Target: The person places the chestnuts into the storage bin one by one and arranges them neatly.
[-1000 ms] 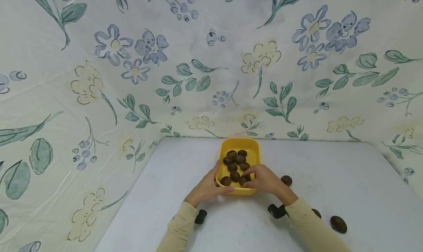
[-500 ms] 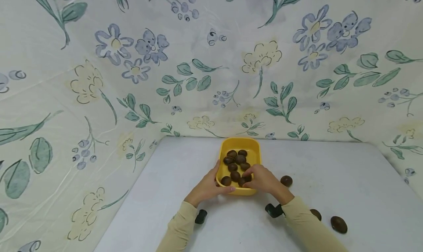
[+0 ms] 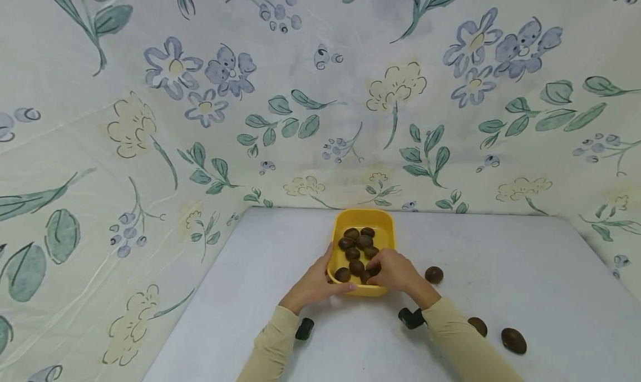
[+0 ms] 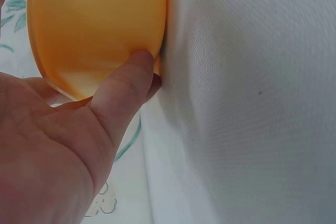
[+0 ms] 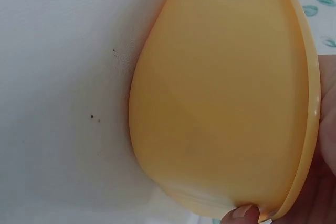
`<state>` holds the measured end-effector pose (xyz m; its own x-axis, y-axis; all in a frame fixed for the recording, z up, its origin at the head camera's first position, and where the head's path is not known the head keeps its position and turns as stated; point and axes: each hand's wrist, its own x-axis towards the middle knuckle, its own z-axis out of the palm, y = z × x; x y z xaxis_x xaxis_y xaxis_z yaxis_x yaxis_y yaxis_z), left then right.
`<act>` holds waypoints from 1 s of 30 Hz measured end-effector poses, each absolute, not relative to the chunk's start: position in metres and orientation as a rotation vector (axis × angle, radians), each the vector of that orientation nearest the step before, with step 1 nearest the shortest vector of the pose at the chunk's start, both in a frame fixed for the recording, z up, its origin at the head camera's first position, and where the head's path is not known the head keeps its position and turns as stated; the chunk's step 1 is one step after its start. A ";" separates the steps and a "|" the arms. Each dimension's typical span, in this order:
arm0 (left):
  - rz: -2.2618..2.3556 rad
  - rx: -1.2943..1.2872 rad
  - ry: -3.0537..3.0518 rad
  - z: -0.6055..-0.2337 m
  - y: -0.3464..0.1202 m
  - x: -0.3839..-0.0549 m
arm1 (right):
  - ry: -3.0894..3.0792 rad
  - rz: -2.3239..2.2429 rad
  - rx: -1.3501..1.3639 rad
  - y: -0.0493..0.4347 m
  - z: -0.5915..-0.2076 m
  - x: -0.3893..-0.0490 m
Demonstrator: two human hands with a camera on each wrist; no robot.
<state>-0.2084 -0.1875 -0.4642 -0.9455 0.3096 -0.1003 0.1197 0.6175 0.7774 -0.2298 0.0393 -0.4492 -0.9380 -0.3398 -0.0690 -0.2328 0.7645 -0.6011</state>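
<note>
A yellow tray (image 3: 384, 238) stands near the back of the white table, with several brown egg-shaped pieces (image 3: 364, 241) inside. My left hand (image 3: 315, 284) grips its near left corner. In the left wrist view, the thumb (image 4: 126, 85) presses on the tray's outer wall (image 4: 94, 19). My right hand (image 3: 398, 271) reaches over the near right side, with thumb and finger curled about a brown egg-shaped piece (image 3: 374, 269) low in the tray. The fingers partly hide that piece. The right wrist view shows mostly the outside of the tray (image 5: 220, 87).
Three more brown pieces lie on the table to the right: one by the right wrist (image 3: 434, 274), one beside the sleeve (image 3: 478, 326), one farther right (image 3: 513, 341). Dark blocks appear by the left wrist (image 3: 304, 329) and right wrist (image 3: 412, 318). Floral cloth (image 3: 320, 120) hangs behind.
My right hand and forearm have shifted slightly left, and the dark block by that wrist has moved with them. Brown pieces under the right fingers have shifted a little. The left hand stays put.
</note>
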 end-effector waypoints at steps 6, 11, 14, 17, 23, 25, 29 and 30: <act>1.224 0.340 2.620 -0.464 -0.188 -0.208 | 2.794 -0.885 -0.456 0.037 -0.448 -0.228; 1.227 0.347 2.621 -0.464 -0.188 -0.208 | 2.813 -0.833 -0.416 0.035 -0.446 -0.228; 1.224 0.345 2.621 -0.464 -0.188 -0.208 | 2.822 -0.805 -0.387 0.034 -0.446 -0.228; 1.223 0.347 2.626 -0.464 -0.188 -0.209 | 2.826 -0.784 -0.367 0.033 -0.446 -0.230; 1.234 0.340 2.620 -0.465 -0.188 -0.209 | 2.817 -0.799 -0.375 0.035 -0.445 -0.228; 1.237 0.341 2.616 -0.465 -0.188 -0.208 | 2.811 -0.828 -0.386 0.037 -0.443 -0.226; 1.238 0.346 2.610 -0.464 -0.188 -0.208 | 2.790 -0.964 -0.417 0.050 -0.435 -0.220; 1.238 0.344 2.610 -0.464 -0.188 -0.208 | 2.793 -0.998 -0.421 0.055 -0.431 -0.220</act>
